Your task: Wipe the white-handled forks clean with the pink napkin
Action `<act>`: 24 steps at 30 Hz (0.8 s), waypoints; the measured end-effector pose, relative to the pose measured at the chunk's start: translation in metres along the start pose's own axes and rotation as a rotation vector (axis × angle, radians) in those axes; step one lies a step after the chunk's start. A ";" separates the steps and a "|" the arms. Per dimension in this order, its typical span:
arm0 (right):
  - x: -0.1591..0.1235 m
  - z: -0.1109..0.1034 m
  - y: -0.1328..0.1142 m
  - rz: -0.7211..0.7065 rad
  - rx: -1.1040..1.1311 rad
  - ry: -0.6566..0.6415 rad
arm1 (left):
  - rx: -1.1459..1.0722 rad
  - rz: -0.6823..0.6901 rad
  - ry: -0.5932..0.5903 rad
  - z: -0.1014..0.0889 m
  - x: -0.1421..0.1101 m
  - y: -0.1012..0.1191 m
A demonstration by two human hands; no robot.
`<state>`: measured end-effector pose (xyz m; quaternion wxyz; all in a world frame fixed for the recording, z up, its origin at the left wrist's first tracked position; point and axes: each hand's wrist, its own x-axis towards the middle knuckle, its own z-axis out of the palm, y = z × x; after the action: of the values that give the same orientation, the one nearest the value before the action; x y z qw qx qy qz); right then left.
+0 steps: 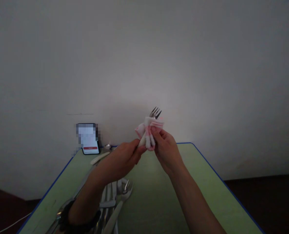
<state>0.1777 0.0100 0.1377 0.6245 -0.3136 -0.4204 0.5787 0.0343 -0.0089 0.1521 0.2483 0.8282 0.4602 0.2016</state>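
Observation:
A fork (155,112) with a white handle is held up above the table, tines pointing upward. My left hand (127,155) grips its handle between thumb and fingers. Around the neck of the fork is a pink and white cloth (150,133), folded and bunched. My right hand (167,148) pinches this cloth, thumb on the near side. The cloth hides the lower part of the fork's head and part of the handle.
The green table (154,201) has a blue edge and stands against a pale wall. A phone (90,139) leans upright at the back left. Cutlery (113,208) lies under and beside my left forearm, with a white-handled spoon (101,157) near the phone.

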 end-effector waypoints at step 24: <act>0.002 -0.008 -0.009 -0.074 0.130 0.116 | 0.017 0.019 -0.162 -0.016 -0.019 -0.001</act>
<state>0.1887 0.0119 0.1427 0.6878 -0.2896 -0.3565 0.5621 0.0157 -0.0215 0.1621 0.2755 0.8482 0.4326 0.1323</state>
